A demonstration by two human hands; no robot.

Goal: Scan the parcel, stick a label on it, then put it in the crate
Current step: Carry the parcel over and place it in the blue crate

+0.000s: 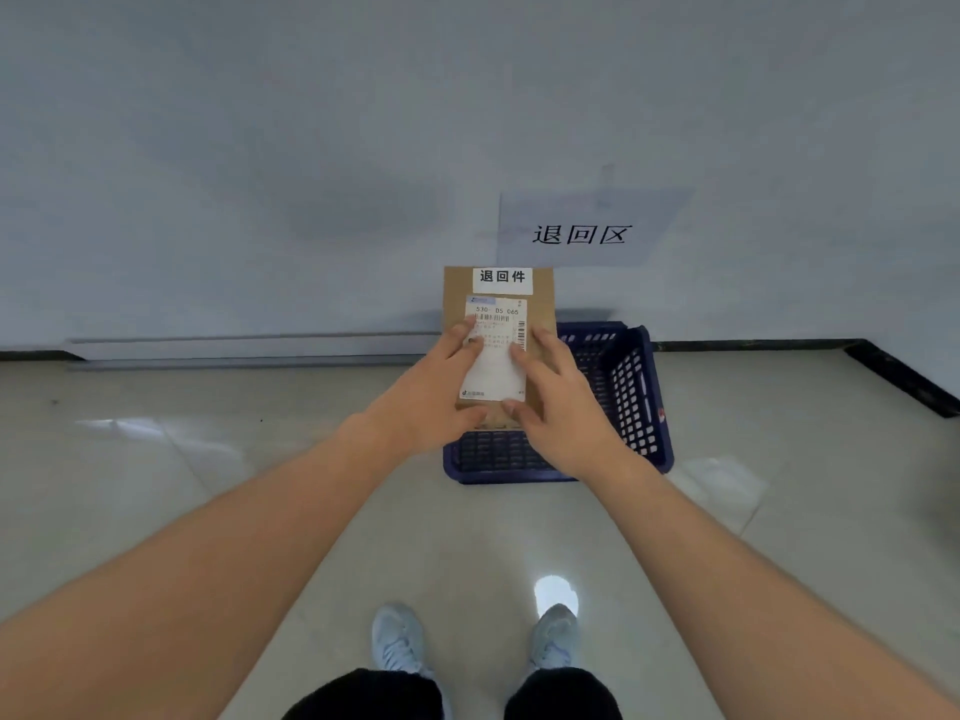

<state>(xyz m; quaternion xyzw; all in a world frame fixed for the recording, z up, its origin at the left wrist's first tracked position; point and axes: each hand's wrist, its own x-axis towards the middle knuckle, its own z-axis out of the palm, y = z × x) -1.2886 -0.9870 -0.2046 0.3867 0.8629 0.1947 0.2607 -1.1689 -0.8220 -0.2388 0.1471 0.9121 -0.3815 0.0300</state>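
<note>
A brown cardboard parcel [540,309] is held out in front of me over a dark blue plastic crate [631,392] that stands on the floor by the wall. The parcel carries a white label with black characters [502,281] at its top edge and a white shipping slip with barcodes [496,350] below it. My left hand [431,397] grips the parcel's left side, fingers across the slip. My right hand [558,407] grips its right side and lower edge. The parcel hides the crate's left rear part.
A paper sign with black characters [582,233] is stuck on the pale wall above the crate. A grey rail [249,350] runs along the wall base at left. The floor is glossy light tile; my two feet in pale shoes [400,641] stand at the bottom.
</note>
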